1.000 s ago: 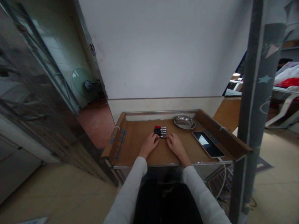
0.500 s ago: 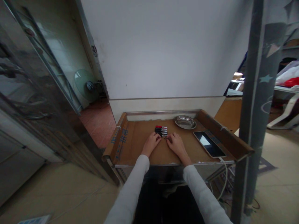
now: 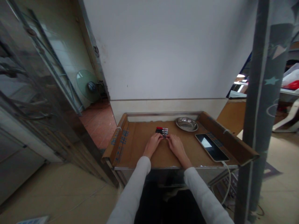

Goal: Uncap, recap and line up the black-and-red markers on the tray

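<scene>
A short row of small stick-shaped pieces lies on the cardboard, a red one point(image 3: 160, 128) at the far side and black ones point(image 3: 160, 131) in front of it, all with shiny silver right ends. At the near side of the row, my left hand point(image 3: 153, 143) has its fingers closed on the left end of a black-and-silver piece point(image 3: 164, 136). My right hand point(image 3: 175, 145) pinches the same area from the right, its fingertips almost meeting the left ones. The fingers cover much of that piece, and its exact kind is too small to tell.
The cardboard-lined table point(image 3: 135, 137) has raised side flaps and a back rail against the wall. A round metal dish point(image 3: 187, 124) stands at the back right. A phone point(image 3: 211, 147) with a white cable point(image 3: 227, 183) lies at the right. A grey post point(image 3: 257, 109) rises beyond.
Both hands have drawn closer together at the near side of the row, and their fingertips now nearly meet. The view has shifted slightly.
</scene>
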`<state>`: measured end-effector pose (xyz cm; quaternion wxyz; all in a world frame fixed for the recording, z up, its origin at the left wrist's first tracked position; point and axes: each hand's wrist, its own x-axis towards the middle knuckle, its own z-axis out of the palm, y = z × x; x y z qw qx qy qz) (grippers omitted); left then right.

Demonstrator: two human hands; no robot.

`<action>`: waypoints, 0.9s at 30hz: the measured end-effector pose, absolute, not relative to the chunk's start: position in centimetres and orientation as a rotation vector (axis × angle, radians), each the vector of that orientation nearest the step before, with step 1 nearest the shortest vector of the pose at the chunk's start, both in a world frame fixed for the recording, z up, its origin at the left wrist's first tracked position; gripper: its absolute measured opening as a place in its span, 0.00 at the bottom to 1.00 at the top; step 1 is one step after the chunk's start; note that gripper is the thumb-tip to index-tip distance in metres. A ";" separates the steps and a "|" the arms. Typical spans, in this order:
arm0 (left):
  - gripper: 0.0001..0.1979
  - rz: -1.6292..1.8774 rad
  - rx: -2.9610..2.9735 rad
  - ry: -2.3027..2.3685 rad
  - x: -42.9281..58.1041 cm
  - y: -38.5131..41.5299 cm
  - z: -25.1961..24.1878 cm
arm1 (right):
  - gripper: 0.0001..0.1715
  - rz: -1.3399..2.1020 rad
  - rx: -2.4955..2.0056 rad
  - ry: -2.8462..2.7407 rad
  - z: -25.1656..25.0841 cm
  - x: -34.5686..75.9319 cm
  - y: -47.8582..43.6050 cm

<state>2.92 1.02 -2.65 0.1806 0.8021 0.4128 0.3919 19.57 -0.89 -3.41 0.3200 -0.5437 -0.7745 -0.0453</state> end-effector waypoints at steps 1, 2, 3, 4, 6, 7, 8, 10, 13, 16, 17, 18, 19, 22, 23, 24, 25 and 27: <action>0.05 1.111 2.261 1.157 2.9 1.0 -2.7 | 0.13 -0.109 -1.417 -2.041 -3.4 19.5 -0.9; 0.05 1.114 2.256 1.149 3.0 1.1 -2.7 | 0.13 -0.104 -1.412 -2.043 -3.4 19.5 -1.0; 0.05 1.119 2.249 1.145 3.0 1.1 -2.7 | 0.13 -0.105 -1.415 -2.038 -3.4 19.5 -1.0; 0.05 1.124 2.241 1.146 3.0 1.1 -2.7 | 0.13 -0.109 -1.423 -2.028 -3.4 19.5 -1.0; 0.06 1.143 2.225 1.155 3.0 1.1 -2.7 | 0.13 -0.109 -1.432 -2.000 -3.4 19.5 -1.0; 0.06 1.152 2.223 1.156 3.0 1.0 -2.6 | 0.13 -0.104 -1.428 -1.986 -3.5 19.5 -0.9; 0.06 1.158 2.226 1.151 3.0 1.0 -2.6 | 0.13 -0.095 -1.417 -1.979 -3.5 19.5 -0.9; 0.06 1.158 2.249 1.126 3.0 0.9 -2.5 | 0.12 -0.070 -1.382 -1.983 -3.6 19.4 -0.8; 0.06 1.124 2.284 1.093 3.0 0.7 -2.4 | 0.12 -0.018 -1.325 -2.000 -3.7 19.3 -0.9; 0.05 1.099 2.279 1.096 2.9 0.5 -2.5 | 0.12 0.033 -1.262 -2.046 -3.5 19.3 -1.1; 0.05 1.094 2.277 1.097 3.0 0.5 -2.5 | 0.12 0.042 -1.243 -2.065 -3.4 19.3 -1.2; 0.05 1.088 2.279 1.096 3.0 0.4 -2.6 | 0.13 0.044 -1.230 -2.081 -3.3 19.4 -1.2; 0.05 1.084 2.285 1.098 3.0 0.4 -2.6 | 0.13 0.039 -1.229 -2.088 -3.3 19.4 -1.3; 0.07 1.102 2.320 1.166 3.1 0.5 -2.5 | 0.14 -0.025 -1.308 -2.042 -3.1 19.6 -1.4; 0.07 1.107 2.345 1.200 3.1 0.5 -2.5 | 0.14 -0.056 -1.353 -2.004 -3.0 19.6 -1.4; 0.08 1.103 2.378 1.226 3.2 0.6 -2.6 | 0.14 -0.087 -1.401 -1.959 -3.0 19.7 -1.5; 0.08 1.089 2.414 1.241 3.2 0.7 -2.6 | 0.14 -0.114 -1.447 -1.912 -2.9 19.7 -1.5; 0.08 1.033 2.487 1.246 3.2 0.7 -2.6 | 0.15 -0.158 -1.529 -1.833 -2.9 19.9 -1.5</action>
